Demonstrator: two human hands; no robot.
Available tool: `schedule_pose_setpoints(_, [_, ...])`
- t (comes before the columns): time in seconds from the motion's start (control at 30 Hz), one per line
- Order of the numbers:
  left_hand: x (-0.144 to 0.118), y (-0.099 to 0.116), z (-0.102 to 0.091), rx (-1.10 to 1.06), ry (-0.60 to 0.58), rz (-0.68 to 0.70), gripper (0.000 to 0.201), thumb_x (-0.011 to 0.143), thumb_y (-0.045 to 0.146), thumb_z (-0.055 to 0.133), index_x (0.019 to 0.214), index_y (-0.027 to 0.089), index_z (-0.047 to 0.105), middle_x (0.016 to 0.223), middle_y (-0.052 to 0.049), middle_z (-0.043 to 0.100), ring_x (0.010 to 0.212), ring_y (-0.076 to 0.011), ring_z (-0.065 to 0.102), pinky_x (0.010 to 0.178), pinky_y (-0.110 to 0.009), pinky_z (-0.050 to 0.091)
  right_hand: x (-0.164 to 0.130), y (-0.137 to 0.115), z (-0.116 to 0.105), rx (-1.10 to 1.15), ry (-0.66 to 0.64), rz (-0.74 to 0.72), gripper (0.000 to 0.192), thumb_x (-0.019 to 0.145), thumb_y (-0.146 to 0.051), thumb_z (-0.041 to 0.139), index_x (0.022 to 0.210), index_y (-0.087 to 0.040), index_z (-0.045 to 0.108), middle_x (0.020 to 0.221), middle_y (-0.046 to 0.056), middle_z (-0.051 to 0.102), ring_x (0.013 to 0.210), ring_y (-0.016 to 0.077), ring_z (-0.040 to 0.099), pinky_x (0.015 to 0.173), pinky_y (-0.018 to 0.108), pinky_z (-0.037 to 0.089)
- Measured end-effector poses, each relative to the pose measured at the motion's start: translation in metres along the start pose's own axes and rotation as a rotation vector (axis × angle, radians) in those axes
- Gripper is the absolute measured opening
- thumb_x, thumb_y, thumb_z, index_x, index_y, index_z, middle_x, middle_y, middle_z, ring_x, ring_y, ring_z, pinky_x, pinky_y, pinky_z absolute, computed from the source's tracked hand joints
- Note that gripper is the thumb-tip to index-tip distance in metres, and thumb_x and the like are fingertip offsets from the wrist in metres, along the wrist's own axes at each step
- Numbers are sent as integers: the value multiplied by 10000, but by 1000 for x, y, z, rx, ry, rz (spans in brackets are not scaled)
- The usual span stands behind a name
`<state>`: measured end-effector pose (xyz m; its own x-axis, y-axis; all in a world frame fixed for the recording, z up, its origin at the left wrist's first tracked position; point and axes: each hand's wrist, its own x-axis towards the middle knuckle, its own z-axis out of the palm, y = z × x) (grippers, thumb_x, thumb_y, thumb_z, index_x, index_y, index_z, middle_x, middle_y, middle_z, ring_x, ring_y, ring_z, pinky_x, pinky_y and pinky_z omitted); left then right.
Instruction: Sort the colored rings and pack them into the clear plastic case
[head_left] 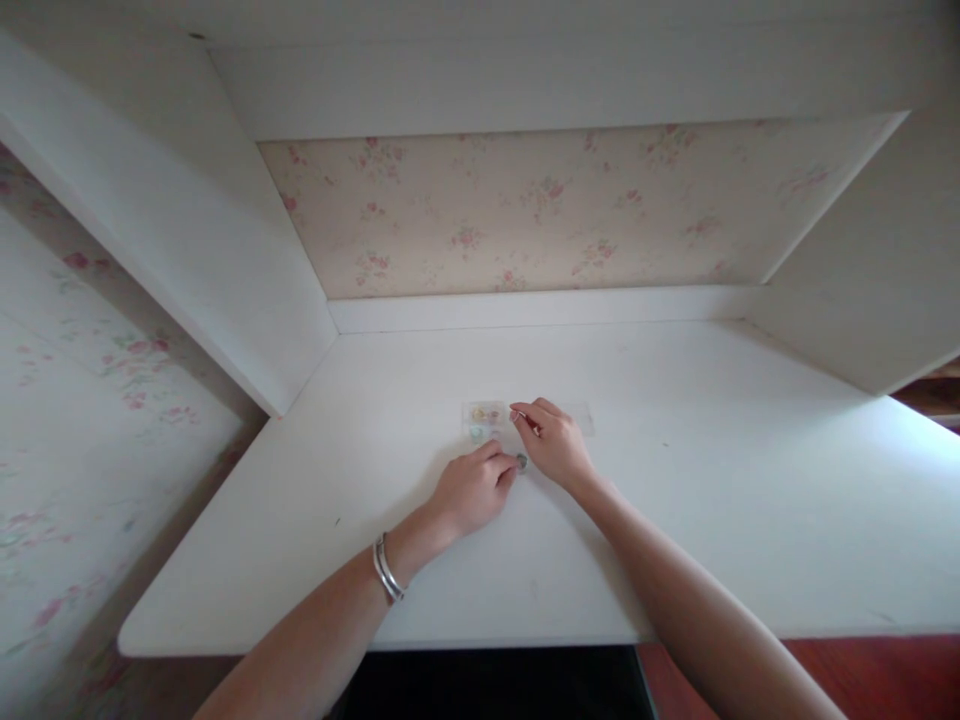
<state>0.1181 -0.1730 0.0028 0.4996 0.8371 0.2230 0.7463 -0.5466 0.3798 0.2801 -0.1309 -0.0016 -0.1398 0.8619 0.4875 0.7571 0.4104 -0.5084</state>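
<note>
A small clear plastic case (471, 410) lies on the white desk, with small yellowish, pinkish and greenish pieces in it. Its clear flat part, perhaps the lid, extends to the right behind my right hand (556, 442). The thumb and index finger of that hand are pinched together at the case's right side; whatever they hold is too small to name. Just in front of the case, my left hand (474, 488) is closed, its fingertips on a small dark round piece (522, 461). A silver bangle (386, 568) circles my left wrist.
The white desk (720, 500) has a raised back strip (555, 306) and white side panels at left (187, 200) and right (862, 250). An overhead board (555, 80) crosses above. Floral wallpaper (510, 215) covers the wall behind. Below the front edge is something black (495, 685).
</note>
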Motion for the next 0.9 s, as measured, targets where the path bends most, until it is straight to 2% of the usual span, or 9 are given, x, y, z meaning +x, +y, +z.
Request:
schedule_pose_setpoints(0.13, [0, 1, 1, 19, -18, 1, 267, 912, 298, 400, 925, 253, 663, 907, -21, 620, 773, -154, 610, 689, -262, 476, 3, -3, 6, -160, -154, -69, 283, 915, -248, 413, 1083, -248, 641, 878, 43, 626, 764, 149, 579, 725, 260, 391])
schedule_pose_setpoints(0.23, [0, 0, 1, 19, -23, -1, 280, 916, 302, 390, 906, 249, 665, 894, -22, 619, 768, -155, 609, 688, -265, 477, 3, -3, 5, -195, -200, -91, 310, 920, -223, 397, 1133, -255, 620, 891, 44, 624, 771, 151, 579, 743, 271, 378])
schedule_pose_setpoints(0.37, [1, 1, 1, 6, -18, 0, 277, 918, 301, 389, 946, 257, 661, 899, -21, 615, 781, -155, 610, 706, -268, 480, 2, 5, 0, -169, -143, -70, 306, 921, -218, 393, 1123, -239, 622, 901, 50, 624, 792, 160, 580, 737, 273, 378])
schedule_pose_setpoints(0.53, [0, 1, 3, -8, -32, 24, 258, 912, 307, 406, 1003, 268, 645, 939, -16, 613, 827, -155, 616, 736, -266, 485, -3, 22, -8, -96, -67, -23, 268, 914, -236, 412, 1025, -228, 656, 871, 41, 629, 780, 154, 584, 716, 258, 395])
schedule_pose_setpoints(0.7, [3, 1, 6, 15, -45, 0, 260, 898, 342, 432, 1010, 260, 652, 954, -27, 612, 828, -161, 617, 720, -265, 490, -8, 35, -16, -39, -67, 0, 257, 905, -259, 426, 969, -230, 674, 836, 32, 629, 714, 137, 579, 664, 242, 410])
schedule_pose_setpoints(0.9, [9, 3, 8, 55, -48, -16, 267, 899, 368, 419, 945, 273, 665, 946, -20, 613, 802, -166, 614, 670, -267, 487, -10, 34, -14, -29, -100, -17, 253, 900, -255, 434, 970, -234, 676, 854, 30, 635, 736, 136, 584, 679, 237, 419])
